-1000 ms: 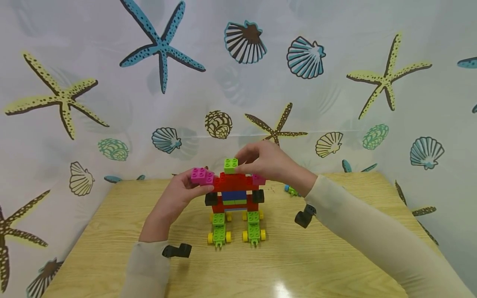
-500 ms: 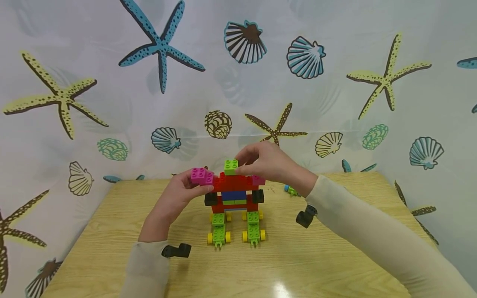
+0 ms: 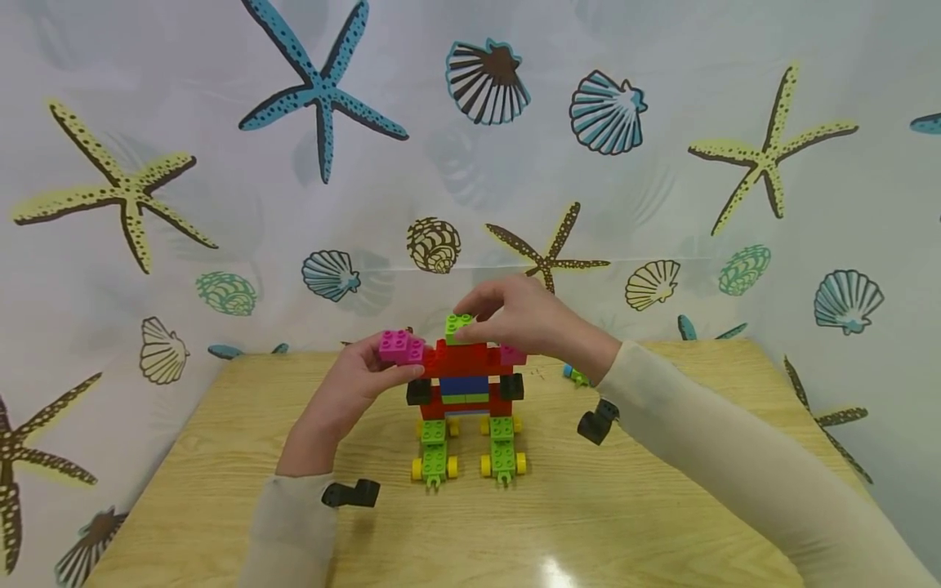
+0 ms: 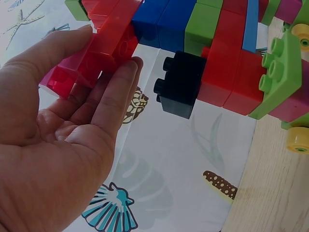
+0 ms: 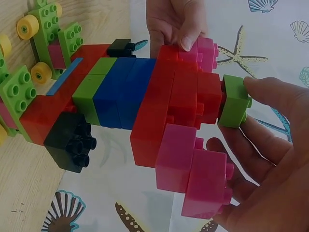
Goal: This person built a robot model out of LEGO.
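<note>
A robot-like figure of toy building bricks stands on the table, with a red brick body [image 3: 465,358], blue bricks [image 3: 463,385] in its middle and green wheeled bases [image 3: 434,459] as feet. My left hand [image 3: 351,384] holds the stepped pink bricks [image 3: 400,347] at its left shoulder, thumb in front and fingers behind. At the very top sits a lime green brick [image 5: 233,101], pinched between the thumb and fingers of my right hand [image 3: 525,317]. Pink bricks [image 5: 190,169] on the other shoulder lie below that hand. Black bricks [image 4: 181,84] jut out at both sides.
Behind the right forearm lies a small blue and green toy piece [image 3: 577,375] on the wooden table [image 3: 625,506]. A shell-and-starfish patterned cloth [image 3: 412,163] hangs at the table's back and sides. Black camera mounts [image 3: 353,493] stick out from both wrists.
My right hand has shifted slightly left, and its thumb now covers more of the lime green brick's front. My left hand keeps its hold on the pink bricks.
</note>
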A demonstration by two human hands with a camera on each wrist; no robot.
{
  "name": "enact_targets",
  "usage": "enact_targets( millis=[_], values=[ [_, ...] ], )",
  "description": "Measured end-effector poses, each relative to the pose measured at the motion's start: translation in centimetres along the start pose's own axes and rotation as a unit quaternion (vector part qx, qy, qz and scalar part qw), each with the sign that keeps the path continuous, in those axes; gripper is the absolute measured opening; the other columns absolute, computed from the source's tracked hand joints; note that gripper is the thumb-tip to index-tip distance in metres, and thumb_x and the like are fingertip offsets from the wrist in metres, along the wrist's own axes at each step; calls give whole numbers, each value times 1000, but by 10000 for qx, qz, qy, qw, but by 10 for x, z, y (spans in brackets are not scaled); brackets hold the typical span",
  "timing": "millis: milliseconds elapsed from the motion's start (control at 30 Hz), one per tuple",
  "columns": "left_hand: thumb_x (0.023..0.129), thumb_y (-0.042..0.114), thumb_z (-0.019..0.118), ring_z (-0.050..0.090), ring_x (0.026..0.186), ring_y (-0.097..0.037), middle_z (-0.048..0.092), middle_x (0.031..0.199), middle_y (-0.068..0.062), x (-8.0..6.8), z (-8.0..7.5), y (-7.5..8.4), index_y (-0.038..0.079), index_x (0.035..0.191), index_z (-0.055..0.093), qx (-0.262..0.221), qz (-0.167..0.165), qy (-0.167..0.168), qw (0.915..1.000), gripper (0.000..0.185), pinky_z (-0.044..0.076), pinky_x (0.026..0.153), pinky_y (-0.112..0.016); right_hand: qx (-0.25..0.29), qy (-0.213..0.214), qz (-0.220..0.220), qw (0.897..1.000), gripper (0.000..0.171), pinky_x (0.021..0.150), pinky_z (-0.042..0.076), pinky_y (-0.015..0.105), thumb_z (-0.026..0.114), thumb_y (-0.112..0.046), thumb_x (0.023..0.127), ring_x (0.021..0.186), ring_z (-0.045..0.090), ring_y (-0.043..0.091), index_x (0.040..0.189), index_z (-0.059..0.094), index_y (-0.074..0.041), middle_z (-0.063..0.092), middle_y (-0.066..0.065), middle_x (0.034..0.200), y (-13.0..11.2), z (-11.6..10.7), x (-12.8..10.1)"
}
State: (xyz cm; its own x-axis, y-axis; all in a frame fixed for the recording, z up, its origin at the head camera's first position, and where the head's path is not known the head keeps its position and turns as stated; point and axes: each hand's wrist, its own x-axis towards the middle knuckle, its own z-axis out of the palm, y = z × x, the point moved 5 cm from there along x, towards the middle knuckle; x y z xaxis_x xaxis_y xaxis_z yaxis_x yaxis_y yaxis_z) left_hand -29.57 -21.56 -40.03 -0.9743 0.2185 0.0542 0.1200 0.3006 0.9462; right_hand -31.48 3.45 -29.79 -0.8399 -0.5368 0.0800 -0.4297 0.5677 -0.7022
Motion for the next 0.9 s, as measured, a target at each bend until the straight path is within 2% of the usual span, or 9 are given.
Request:
enact_targets(
  millis=[300,467,900],
  values=[
    [106,25,80,66,139,-31,70,153,-17,0,1,-1,7,154,62,25,-4,-2,10000,55,55,112,-27,-117,8,129,9998,37,101,64,45,84,-35,101,114,73,21,135,83,-20,82,0,124,0,2,2],
    [106,25,80,67,137,-30,71,151,-17,0,0,-1,7,154,62,32,-4,29,10000,55,56,110,-24,-264,25,136,9996,37,98,64,43,84,-36,101,114,71,21,134,83,-21,81,-2,125,0,2,3],
    [106,25,80,67,135,-29,72,150,-17,0,1,-1,7,153,63,21,22,11,10000,53,56,109,-23,-245,51,107,9996,38,96,65,42,84,-38,100,112,71,20,135,83,-23,82,-3,127,2,3,1]
  ],
)
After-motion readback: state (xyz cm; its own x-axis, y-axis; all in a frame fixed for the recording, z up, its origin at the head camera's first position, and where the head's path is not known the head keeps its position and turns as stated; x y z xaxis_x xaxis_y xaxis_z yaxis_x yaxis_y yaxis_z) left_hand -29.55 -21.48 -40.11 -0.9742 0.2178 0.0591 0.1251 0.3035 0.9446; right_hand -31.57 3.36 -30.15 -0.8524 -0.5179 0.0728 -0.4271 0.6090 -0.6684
